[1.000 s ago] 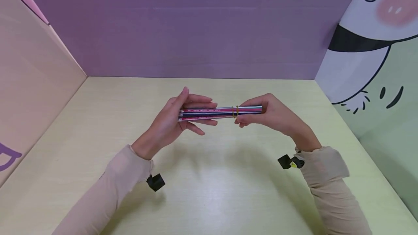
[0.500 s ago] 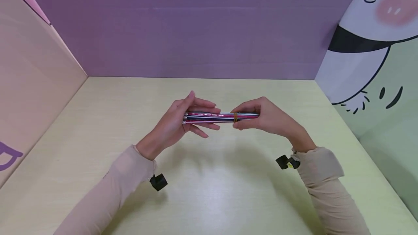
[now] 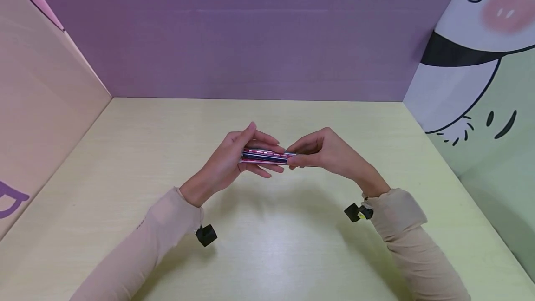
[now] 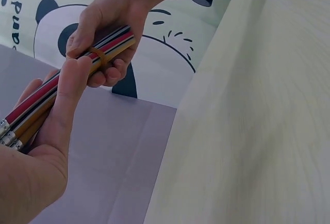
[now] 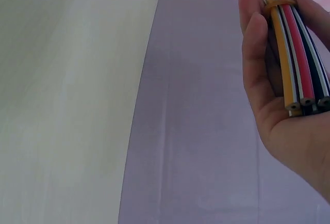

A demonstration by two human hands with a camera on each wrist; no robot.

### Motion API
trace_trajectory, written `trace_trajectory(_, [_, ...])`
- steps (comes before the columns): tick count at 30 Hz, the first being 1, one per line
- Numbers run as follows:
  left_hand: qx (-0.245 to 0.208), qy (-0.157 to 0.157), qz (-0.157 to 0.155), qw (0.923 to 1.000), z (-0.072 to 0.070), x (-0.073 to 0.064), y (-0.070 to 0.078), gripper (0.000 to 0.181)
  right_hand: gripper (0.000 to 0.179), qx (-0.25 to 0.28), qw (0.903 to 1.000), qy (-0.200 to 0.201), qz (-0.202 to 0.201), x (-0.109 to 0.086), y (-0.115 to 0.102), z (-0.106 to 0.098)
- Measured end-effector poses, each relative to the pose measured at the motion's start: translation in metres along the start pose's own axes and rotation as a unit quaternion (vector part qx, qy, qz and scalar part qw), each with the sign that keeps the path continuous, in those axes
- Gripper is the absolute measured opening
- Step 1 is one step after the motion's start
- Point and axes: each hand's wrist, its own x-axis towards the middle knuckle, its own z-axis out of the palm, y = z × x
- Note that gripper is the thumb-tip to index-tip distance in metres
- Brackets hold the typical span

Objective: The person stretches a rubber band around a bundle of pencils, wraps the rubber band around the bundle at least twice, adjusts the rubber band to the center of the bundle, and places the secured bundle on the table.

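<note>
A bundle of striped pencils [image 3: 265, 157] is held level between both hands above the table. My right hand [image 3: 336, 157] grips its right part between thumb and fingers. My left hand [image 3: 221, 164] supports the other end, its fingers extended along the bundle and its thumb raised. A yellowish rubber band [image 4: 98, 55] circles the pencils near the right fingers; the right hand hides it in the head view. Silver ferrules [image 4: 7, 137] show at the left end in the left wrist view. Flat pencil ends [image 5: 307, 101] lie against the right palm in the right wrist view.
A pale wood-grain table [image 3: 267, 245] lies below the hands. A purple panel [image 3: 259, 36] closes off the back, with a pale panel [image 3: 42, 82] on the left and a panda-printed panel [image 3: 472, 78] on the right. Both sleeved wrists carry small black cameras [image 3: 206, 235].
My right hand has moved left and slightly down, now covering the rubber band and the bundle's right end in the head view. My left hand and the pencils have shifted slightly right and down.
</note>
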Motion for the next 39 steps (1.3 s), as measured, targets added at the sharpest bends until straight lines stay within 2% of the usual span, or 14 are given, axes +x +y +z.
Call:
trace_trajectory(6, [0.004,-0.002,0.015,0.9999,-0.001,-0.001,0.005,0.058,0.023,-0.024,0.9997,0.005,-0.004,-0.006,-0.002,-0.014])
trace_trajectory(9, [0.011,0.004,0.021,0.9997,0.001,-0.001,0.004,0.057,0.020,-0.055,0.9985,0.000,0.000,-0.008,-0.003,-0.017])
trace_trajectory(14, [0.064,0.001,0.030,0.9975,0.012,-0.001,-0.006,0.052,0.017,-0.130,0.9908,-0.036,-0.011,-0.002,-0.004,-0.003])
trace_trajectory(18, [0.092,-0.009,0.025,0.9954,0.019,-0.001,-0.013,0.047,0.010,-0.154,0.9848,-0.072,-0.034,0.003,-0.007,0.010])
trace_trajectory(20, [0.093,-0.006,0.026,0.9953,0.018,-0.001,-0.013,0.046,0.013,-0.157,0.9839,-0.078,-0.036,0.003,-0.009,0.010])
trace_trajectory(26, [0.074,0.011,0.024,0.9969,0.005,-0.002,-0.004,0.049,0.022,-0.177,0.9828,-0.051,-0.001,-0.002,-0.011,-0.003])
trace_trajectory(29, [0.066,0.016,0.018,0.9975,0.004,-0.003,-0.004,0.050,0.018,-0.200,0.9781,-0.057,-0.012,-0.002,-0.010,-0.001])
trace_trajectory(33, [0.069,0.016,0.018,0.9973,0.008,-0.004,-0.011,0.051,0.011,-0.222,0.9703,-0.086,-0.044,0.002,-0.010,0.013])
trace_trajectory(36, [0.076,0.018,0.021,0.9967,0.010,-0.005,-0.011,0.051,0.010,-0.225,0.9685,-0.095,-0.051,0.003,-0.014,0.018])
trace_trajectory(39, [0.082,0.018,0.026,0.9962,0.010,-0.006,-0.008,0.050,0.014,-0.222,0.9704,-0.088,-0.038,0.001,-0.018,0.014])
